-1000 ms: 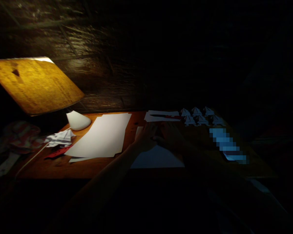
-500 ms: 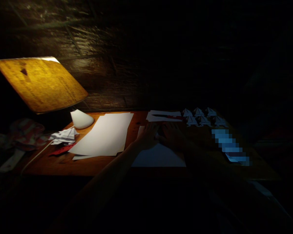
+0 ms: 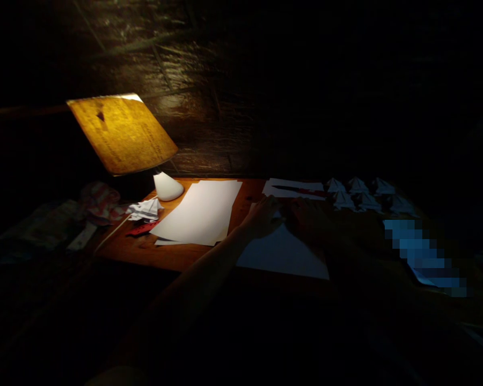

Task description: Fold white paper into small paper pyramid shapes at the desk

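A sheet of white paper (image 3: 282, 254) lies in shadow at the desk's front edge. My left hand (image 3: 263, 217) is at its far left part, fingers curled in and closed on the paper. Close beside it, my right hand (image 3: 306, 217) rests on the far right part, also with bent fingers; it is very dark there. The paper's far end is partly hidden under both hands. Beyond them, a knife with a red handle (image 3: 310, 192) lies on a few white sheets (image 3: 271, 185).
A lit lamp (image 3: 124, 134) stands at the left, beside a stack of white paper (image 3: 201, 212). A folded paper piece (image 3: 145, 210) and a red object (image 3: 143, 229) lie near its base. Several folded paper figures (image 3: 357, 185) stand at back right, behind a blurred-out bluish device (image 3: 422, 254).
The view has swung left, so everything sits further right in the picture. My hands stay at the sheet's far part; the left fingers look more curled and the hands slightly further apart.
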